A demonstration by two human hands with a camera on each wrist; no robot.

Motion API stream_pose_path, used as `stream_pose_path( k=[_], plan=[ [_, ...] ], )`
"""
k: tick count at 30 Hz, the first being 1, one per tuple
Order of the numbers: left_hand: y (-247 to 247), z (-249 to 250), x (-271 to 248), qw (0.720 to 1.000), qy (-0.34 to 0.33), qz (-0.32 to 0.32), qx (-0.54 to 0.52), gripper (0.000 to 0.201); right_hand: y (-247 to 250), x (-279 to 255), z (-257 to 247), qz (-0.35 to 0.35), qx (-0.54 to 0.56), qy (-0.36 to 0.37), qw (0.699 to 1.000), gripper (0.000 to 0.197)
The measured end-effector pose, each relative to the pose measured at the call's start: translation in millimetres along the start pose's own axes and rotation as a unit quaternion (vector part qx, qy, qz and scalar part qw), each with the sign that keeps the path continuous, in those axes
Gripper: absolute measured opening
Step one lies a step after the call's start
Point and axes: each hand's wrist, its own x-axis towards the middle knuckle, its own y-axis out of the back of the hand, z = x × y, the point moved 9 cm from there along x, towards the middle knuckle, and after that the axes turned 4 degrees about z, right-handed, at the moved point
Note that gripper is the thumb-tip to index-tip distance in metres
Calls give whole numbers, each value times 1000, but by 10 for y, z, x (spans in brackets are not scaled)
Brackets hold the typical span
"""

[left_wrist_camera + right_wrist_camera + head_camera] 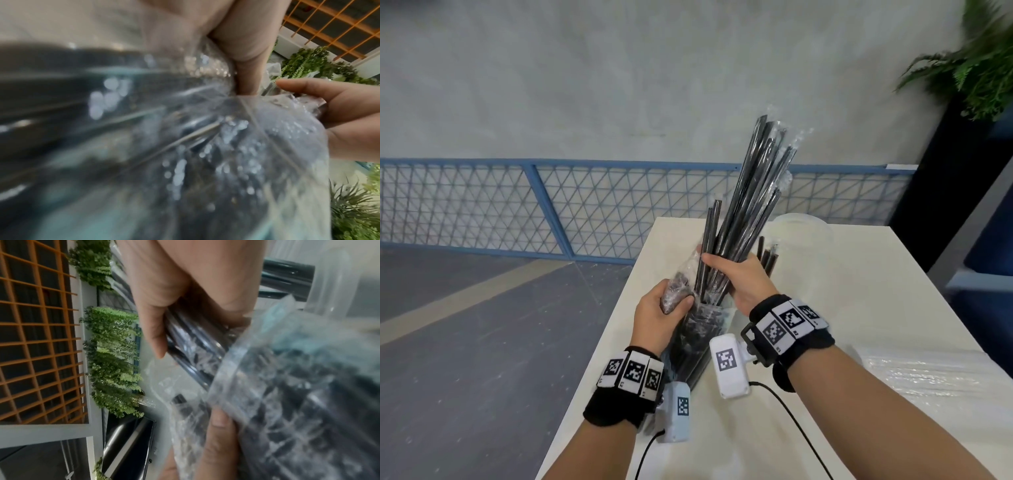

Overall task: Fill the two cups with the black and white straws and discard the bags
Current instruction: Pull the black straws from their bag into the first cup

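Both forearms reached in from below, the left hand gripping the clear bag above the table, the right hand clutching light, stiff black straws; wrist views showed slippery crinkled plastic, best pinched near its mouth.

1. I see glossy black straws in a clear, glinting bag.
2. My table is off-white.
3. The fence is blue with a white lattice.
4. Wristbands are black with black-and-white square markers.
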Motion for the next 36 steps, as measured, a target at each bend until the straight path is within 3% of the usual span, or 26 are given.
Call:
stream_pose_path(
  k=[3, 7, 10, 14, 17, 21, 26, 29, 32, 36],
  plan=[
    [-7, 9, -6, 1000, 1, 2, 1, 14, -20, 5, -5, -11, 7, 5, 1000, 17],
    [114, -131, 16, 999, 29, 41, 7, 18, 150, 93, -68, 66, 84, 15, 994, 10],
    [191, -233, 32, 997, 49, 59, 11, 23, 301, 201, -133, 99, 158, 1, 982, 22],
    [190, -193, 40, 997, 40, 70, 17, 20, 358, 248, -167, 110, 174, 9, 979, 26],
    [219, -186, 65, 996, 38, 79, 24, 25, 440, 250, -191, 133, 205, 13, 969, 42],
    [367, -301, 102, 992, 54, 111, 5, 15, 617, 275, -399, 157, 226, 52, 960, 47],
    [466, -252, 95, 989, 43, 140, -23, 22, 781, 309, -683, 194, 164, 129, 959, 34],
    [472, -193, 88, 985, 36, 152, -67, 21, 757, 325, -655, 201, 61, 165, 964, 24],
    [377, -150, 71, 982, 43, 137, -123, 25, 649, 323, -455, 171, -38, 177, 969, 30],
    [242, -125, 34, 982, 35, 116, -147, 27, 603, 343, -86, 134, -93, 141, 977, 40]
  ],
)
